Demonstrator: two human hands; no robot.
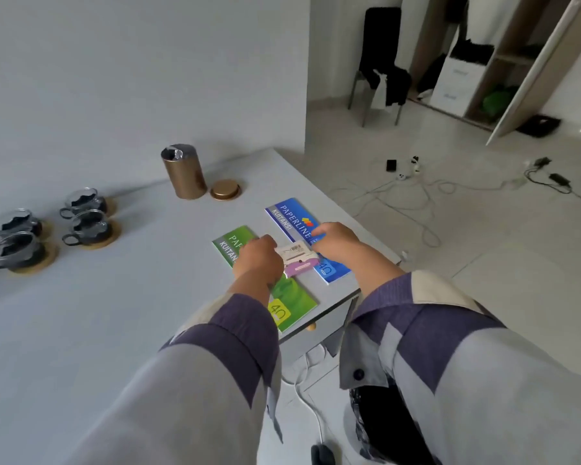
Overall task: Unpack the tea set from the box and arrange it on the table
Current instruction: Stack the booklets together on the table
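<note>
Both hands meet over a small packet (297, 258), white with a barcode label on top and a pink-purple strip below, which sits at the near right corner of the pale counter (98, 313). The left hand (257, 260) has its fingers curled round the packet's left end, and the right hand (332, 241) pinches its right end; the packet's underside is hidden, so I cannot tell whether it is lifted or resting. Directly under the packet lie two receipt books: a green booklet (292, 300) beneath the left hand and a blue booklet (291, 218) beneath the right hand, both flat on the counter and angled alike. Beyond the packet, toward the wall, a gold canister (183, 176) stands upright with its top open, and its gold lid (225, 190) lies just beside it on the side nearer the packet. Well to the left of the packet, four glass cups (88, 226) with dark holders and handles stand grouped together, each on a round wooden coaster (37, 261). Striped grey and purple sleeves (235, 333) cover both forearms.
</note>
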